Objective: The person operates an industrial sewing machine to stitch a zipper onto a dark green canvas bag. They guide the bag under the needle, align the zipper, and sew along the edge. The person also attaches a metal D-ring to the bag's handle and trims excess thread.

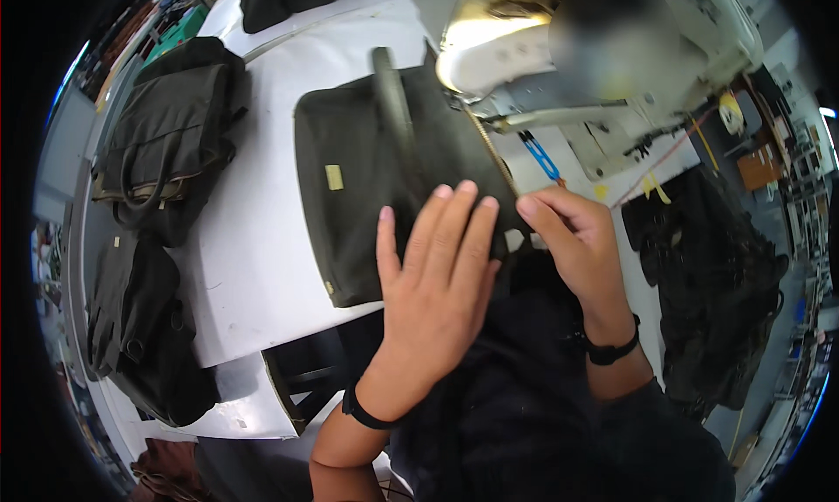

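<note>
A dark olive fabric bag (pixel 350 231) lies on the white table in front of me, with a handle strap (pixel 395 100) across it and small pale yellow tabs on its left part. My left hand (pixel 437 266) rests flat on the bag's near part, fingers spread. Along the bag's right edge runs a brass-coloured zipper (pixel 491 144). At its near end my right hand (pixel 572 240) is closed, thumb against bent index finger, on the bag's edge. What exactly lies between those fingertips is partly hidden.
A pale sewing machine (pixel 524 69) stands over the table at upper right. Blue thread snips (pixel 540 157) lie beside its base. More dark bags (pixel 166 126) sit along the left, and a pile of dark bags (pixel 712 275) is at the right. The table's near edge (pixel 288 337) passes left of my body.
</note>
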### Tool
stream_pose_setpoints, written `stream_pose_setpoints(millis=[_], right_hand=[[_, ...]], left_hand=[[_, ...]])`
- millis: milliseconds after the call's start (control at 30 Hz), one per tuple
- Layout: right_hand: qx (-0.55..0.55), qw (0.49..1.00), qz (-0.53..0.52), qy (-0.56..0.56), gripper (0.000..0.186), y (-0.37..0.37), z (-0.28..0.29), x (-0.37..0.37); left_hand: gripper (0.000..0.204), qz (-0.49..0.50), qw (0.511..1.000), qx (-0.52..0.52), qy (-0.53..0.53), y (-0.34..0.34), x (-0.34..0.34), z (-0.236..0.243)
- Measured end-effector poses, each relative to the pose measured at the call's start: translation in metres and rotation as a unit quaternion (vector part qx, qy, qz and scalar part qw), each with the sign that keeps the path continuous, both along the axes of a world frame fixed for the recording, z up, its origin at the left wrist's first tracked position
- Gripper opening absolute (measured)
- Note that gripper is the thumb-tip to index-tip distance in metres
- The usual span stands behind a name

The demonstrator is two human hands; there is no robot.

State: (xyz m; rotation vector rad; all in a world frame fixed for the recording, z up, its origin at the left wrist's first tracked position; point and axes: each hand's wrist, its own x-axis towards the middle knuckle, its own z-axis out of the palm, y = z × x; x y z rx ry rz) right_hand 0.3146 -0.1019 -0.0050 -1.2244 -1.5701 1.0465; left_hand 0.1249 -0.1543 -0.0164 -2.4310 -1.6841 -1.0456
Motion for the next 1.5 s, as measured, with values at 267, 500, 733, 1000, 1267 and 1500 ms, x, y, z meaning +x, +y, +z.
stream_pose_setpoints(millis=[267, 500, 733, 1000, 1267, 1500], right_hand=[[-0.141, 0.962, 0.112, 0.205, 0.024, 0.012, -0.007, 0.004], [-0.068, 0.969, 0.111, 0.21, 0.022, 0.006, -0.026, -0.011], [-0.143, 0.903, 0.092, 0.394, 0.019, -0.013, -0.035, -0.033], [-0.134, 0.901, 0.108, 0.397, 0.019, -0.01, -0.043, -0.032], [-0.122, 0.907, 0.11, 0.389, 0.019, -0.009, -0.039, -0.036], [-0.123, 0.904, 0.113, 0.394, 0.021, 0.004, -0.041, -0.042]], left_hand=[[0.067, 0.048, 0.995, 0.063, -0.057, 0.007, 0.027, -0.009], [0.069, 0.097, 0.992, 0.077, -0.007, 0.011, 0.033, -0.012], [0.067, 0.039, 0.999, 0.006, 0.011, 0.011, 0.017, 0.025], [0.075, 0.051, 0.998, -0.022, 0.034, 0.02, 0.016, 0.016], [0.074, 0.067, 0.997, -0.001, 0.04, 0.026, 0.015, 0.009], [0.07, 0.071, 0.996, 0.013, 0.049, 0.036, 0.016, 0.014]])
